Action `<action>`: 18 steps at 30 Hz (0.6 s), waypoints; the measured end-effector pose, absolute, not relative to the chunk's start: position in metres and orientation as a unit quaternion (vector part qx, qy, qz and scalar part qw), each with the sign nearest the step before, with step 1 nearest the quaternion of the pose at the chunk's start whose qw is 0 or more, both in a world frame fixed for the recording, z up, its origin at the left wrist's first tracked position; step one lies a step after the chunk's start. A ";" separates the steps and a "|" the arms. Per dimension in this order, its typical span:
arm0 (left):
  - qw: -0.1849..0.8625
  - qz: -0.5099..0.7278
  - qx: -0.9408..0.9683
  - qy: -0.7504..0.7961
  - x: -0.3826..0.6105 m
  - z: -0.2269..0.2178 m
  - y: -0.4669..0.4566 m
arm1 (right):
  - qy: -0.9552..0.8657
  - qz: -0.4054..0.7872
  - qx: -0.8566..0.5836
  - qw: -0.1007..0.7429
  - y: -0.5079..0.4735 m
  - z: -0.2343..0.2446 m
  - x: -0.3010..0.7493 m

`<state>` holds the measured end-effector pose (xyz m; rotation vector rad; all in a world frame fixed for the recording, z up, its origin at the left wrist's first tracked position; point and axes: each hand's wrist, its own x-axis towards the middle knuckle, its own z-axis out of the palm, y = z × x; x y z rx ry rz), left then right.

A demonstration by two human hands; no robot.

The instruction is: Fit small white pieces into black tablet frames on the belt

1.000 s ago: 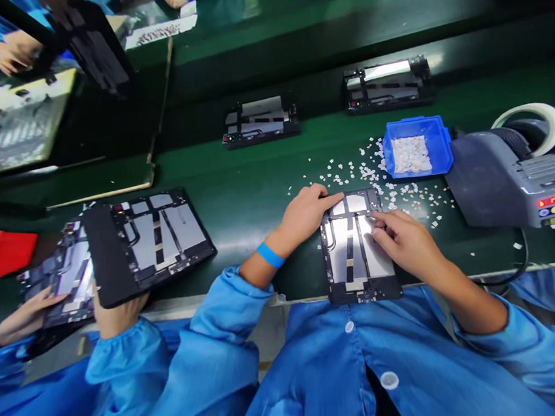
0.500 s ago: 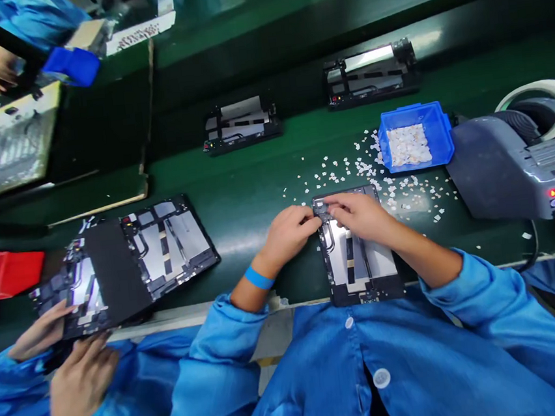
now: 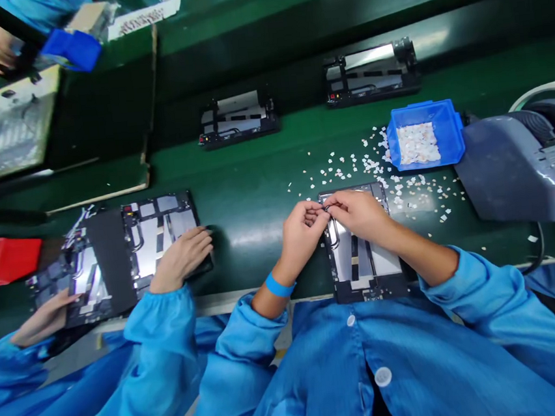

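Observation:
An open tablet back [image 3: 365, 258] with silver plates and dark strips lies at the near edge of the green bench, in front of me. My left hand [image 3: 302, 232] and my right hand [image 3: 359, 212] meet over its upper left corner. Both hands have their fingers pinched together on a small part I cannot make out. A blue band sits on my left wrist [image 3: 278, 285].
White scraps [image 3: 352, 165] litter the bench beside a blue bin [image 3: 425, 135]. A grey tape dispenser [image 3: 523, 168] stands at right. Two more tablets [image 3: 238, 119] [image 3: 370, 73] lie farther back. At left a co-worker's hands [image 3: 182, 260] rest on other tablets [image 3: 115, 256], near a red bin [image 3: 0, 261].
My right hand moved from the tablet's middle up to its top left corner and met my left hand. The co-worker laid a hand on the left tablet.

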<state>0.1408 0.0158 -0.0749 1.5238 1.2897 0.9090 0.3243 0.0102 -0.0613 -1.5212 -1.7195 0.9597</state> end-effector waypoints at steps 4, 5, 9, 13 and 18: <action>0.543 0.375 0.534 0.529 0.152 -0.074 0.018 | -0.679 0.280 -0.593 0.330 0.006 -0.065 0.323; 0.565 0.375 0.514 0.526 0.154 -0.074 0.018 | -0.683 0.261 -0.599 0.328 0.005 -0.066 0.323; 0.604 0.381 0.473 0.517 0.156 -0.076 0.016 | -0.698 0.230 -0.595 0.327 -0.001 -0.072 0.322; 0.599 0.385 0.473 0.518 0.157 -0.078 0.014 | -0.709 0.193 -0.592 0.331 -0.004 -0.074 0.321; 0.567 0.382 0.496 0.535 0.158 -0.077 0.012 | -0.745 0.135 -0.582 0.297 -0.007 -0.074 0.318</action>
